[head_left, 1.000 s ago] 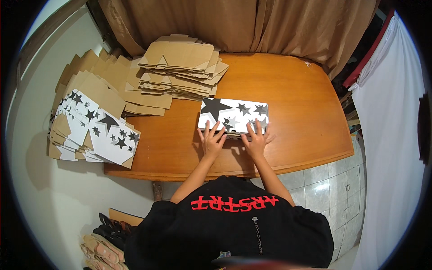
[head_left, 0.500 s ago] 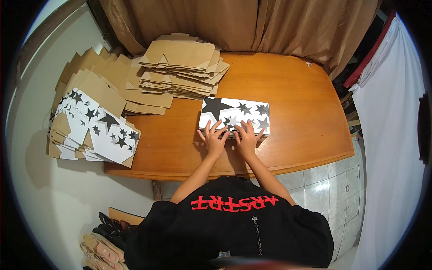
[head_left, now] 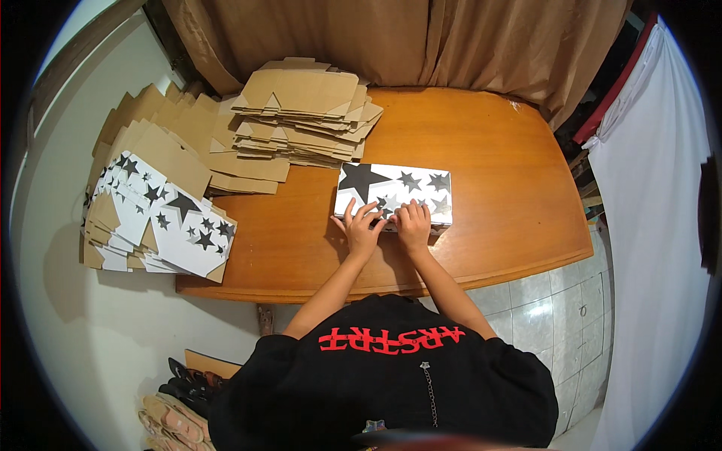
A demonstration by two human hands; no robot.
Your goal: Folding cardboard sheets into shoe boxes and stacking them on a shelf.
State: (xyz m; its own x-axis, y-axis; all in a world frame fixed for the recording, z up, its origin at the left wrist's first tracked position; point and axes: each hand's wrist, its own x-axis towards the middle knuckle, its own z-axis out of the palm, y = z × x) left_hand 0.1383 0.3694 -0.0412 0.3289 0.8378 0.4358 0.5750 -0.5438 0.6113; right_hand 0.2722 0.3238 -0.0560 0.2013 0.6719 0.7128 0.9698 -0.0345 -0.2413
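Standing off to the side here. Far left, hanging over the edge of the rounded orange-brown wooden table [head_left: 511,188], there's a fanned stack of flat white cardboard blanks printed with black stars [head_left: 162,218]. Behind it, a taller heap of plain brown flattened cardboard blanks [head_left: 301,113] sits up against the tan curtain [head_left: 391,37].

The white cardboard box with black stars [head_left: 395,192] lies in the middle of the table, near the front edge, just right of that brown heap. Both hands are on its near side, close together and almost touching each other. The left hand [head_left: 364,228] lies mostly flat with fingers spread, pressing down on the front of the box. The right hand [head_left: 414,222] sits just beside it, fingers curled over the same edge; neither one grips or lifts anything, they just press.

My take on doing this bit well: keep both palms pushing evenly along the near edge so the fold or flap seats square, and keep the box flat on the table so it doesn't skid away. Forearms come in angled from the body, elbows apart, wrists low.
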